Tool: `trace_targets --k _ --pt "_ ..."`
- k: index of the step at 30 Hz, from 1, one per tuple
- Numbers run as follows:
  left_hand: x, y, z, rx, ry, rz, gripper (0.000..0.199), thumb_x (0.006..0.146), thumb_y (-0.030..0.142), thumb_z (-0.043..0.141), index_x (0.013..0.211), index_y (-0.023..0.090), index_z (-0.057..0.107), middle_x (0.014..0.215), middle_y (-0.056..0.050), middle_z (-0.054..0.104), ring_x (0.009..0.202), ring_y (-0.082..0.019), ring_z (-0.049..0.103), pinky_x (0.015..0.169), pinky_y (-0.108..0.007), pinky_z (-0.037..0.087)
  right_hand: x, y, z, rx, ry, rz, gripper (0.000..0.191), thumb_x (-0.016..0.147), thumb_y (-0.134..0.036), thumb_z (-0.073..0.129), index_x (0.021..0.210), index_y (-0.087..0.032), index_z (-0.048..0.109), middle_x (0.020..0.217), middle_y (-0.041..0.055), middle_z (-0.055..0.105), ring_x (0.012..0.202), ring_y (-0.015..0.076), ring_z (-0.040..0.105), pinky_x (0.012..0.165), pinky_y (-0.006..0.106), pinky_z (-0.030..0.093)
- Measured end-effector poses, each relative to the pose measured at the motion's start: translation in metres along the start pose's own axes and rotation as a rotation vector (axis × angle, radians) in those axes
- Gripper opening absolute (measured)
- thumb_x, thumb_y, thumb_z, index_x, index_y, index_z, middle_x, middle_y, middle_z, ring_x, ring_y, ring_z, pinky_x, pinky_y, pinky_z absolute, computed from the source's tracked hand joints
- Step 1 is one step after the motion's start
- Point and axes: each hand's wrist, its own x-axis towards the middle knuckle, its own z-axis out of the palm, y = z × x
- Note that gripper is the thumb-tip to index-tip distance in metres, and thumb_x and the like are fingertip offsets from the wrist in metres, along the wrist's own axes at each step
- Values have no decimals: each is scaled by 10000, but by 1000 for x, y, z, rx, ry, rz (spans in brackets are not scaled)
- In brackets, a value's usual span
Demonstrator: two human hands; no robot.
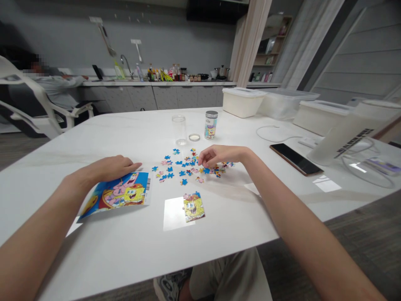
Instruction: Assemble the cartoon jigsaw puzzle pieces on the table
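Observation:
On the left, my left hand lies on the top edge of a cartoon reference picture, its thumb and fingers closed around that edge. My right hand is over the scattered jigsaw pieces, its fingers bent together; whatever is at the fingertips is too small to make out. A joined block of puzzle pieces with a yellow face lies nearer the table's front edge, apart from both hands. Some loose pieces are hidden behind my right hand.
Behind the pieces stand a clear jar, a metal lid and a cartoon-printed can. A phone, a cable, a large white bottle and plastic boxes are to the right. A person sits far left.

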Motion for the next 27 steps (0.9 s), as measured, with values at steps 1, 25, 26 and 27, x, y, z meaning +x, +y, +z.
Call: trace_targets --k 1,25,26,27 --pt "-2 2 -2 6 10 8 613 932 535 236 808 117 667 861 -130 687 762 -217 606 742 -316 426 2 -2 4 -5 -7 1 177 689 -178 697 864 -172 673 795 6 676 646 93 579 575 221 457" --pt "-17 42 -9 212 238 150 544 913 537 247 1051 180 632 656 -100 650 638 -251 627 659 -354 416 45 -7 51 -138 291 -196 87 700 -157 657 778 -166 621 770 30 687 717 133 636 680 268 507" --pt "-19 49 -9 202 248 180 533 908 549 265 1065 184 621 632 -87 639 614 -241 621 651 -349 416 47 -3 49 -163 337 -195 73 704 -147 642 771 -167 621 766 31 684 709 134 633 673 270 509" --pt "-21 56 -7 194 262 206 528 904 556 277 1075 187 613 616 -80 633 605 -238 618 651 -349 417 48 1 46 -190 380 -198 66 707 -139 630 766 -168 621 766 33 683 705 135 631 671 272 510"
